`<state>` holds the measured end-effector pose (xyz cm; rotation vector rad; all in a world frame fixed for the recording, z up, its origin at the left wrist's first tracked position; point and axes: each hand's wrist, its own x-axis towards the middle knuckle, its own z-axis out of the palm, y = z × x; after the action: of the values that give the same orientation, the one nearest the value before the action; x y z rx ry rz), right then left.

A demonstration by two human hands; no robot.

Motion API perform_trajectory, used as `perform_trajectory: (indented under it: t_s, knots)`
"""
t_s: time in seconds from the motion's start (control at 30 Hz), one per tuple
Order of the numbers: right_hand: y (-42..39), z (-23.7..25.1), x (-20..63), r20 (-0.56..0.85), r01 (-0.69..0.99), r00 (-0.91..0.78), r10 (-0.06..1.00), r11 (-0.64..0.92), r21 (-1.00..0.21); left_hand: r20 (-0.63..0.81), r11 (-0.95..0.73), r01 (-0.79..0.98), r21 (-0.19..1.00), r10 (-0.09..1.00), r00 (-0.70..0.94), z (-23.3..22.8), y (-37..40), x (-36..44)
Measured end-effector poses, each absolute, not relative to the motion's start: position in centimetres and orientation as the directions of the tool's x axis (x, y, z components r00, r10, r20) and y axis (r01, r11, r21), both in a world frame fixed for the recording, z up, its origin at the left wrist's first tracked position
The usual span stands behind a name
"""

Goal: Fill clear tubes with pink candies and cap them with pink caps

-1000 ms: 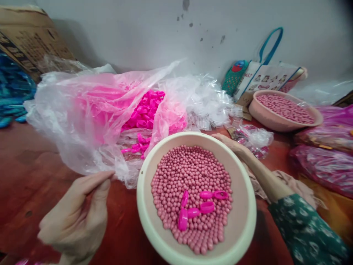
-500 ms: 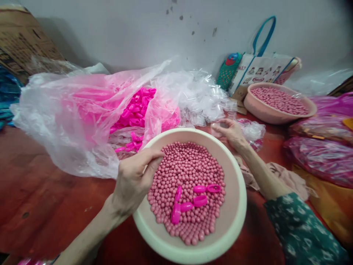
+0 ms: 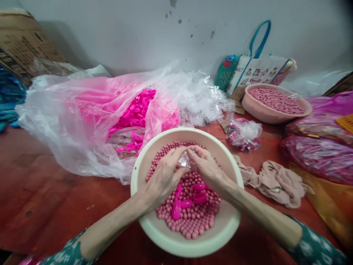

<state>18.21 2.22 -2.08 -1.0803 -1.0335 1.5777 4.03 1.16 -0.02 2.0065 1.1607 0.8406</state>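
Both hands have met over the near bowl of pink beads: left hand and right hand pinch 1 small clear bag between fingertips. Thin, limp and likely slippery, it seems best gripped at its edges.

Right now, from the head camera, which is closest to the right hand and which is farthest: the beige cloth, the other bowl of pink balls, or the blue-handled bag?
From the right hand:
1. Beige cloth, crumpled on the table just to its right.
2. Other bowl of pink balls, farther back on the right.
3. Blue-handled bag, behind that bowl against the wall.
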Motion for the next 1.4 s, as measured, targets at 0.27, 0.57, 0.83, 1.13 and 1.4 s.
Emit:
perform_trajectory:
  t_s: [0.27, 0.57, 0.83, 1.13, 1.4]
  knots:
    - [1.8, -1.4, 19.1, -0.260, -0.313, -0.456, 0.851, -0.427, -0.848, 0.133, -0.367, 0.419, 0.830, 0.861, 0.492, 0.7, 1.6, 0.8]
    - [1.7, -1.7, 20.0, -0.334, -0.260, -0.447, 0.830, -0.478, -0.839, 0.222, -0.514, 0.523, 0.680, 0.824, 0.521, -0.1, 1.6, -0.8]
    - [1.7, -1.8, 20.6, -0.357, -0.247, -0.414, 0.837, -0.481, -0.841, 0.087, -0.438, 0.614, 0.657, 0.853, 0.515, 0.5, 1.6, -0.9]
    - [1.9, -2.4, 21.8, -0.232, 0.035, -0.381, 0.895, -0.236, -0.971, -0.083, -0.385, 0.717, 0.581, 0.848, 0.523, -0.2, 1.4, -1.4]
    - [2.1, -2.1, 21.9, -0.258, -0.004, -0.347, 0.902, -0.277, -0.961, -0.156, -0.307, 0.613, 0.728, 0.796, 0.584, 0.4, 1.6, -1.3]
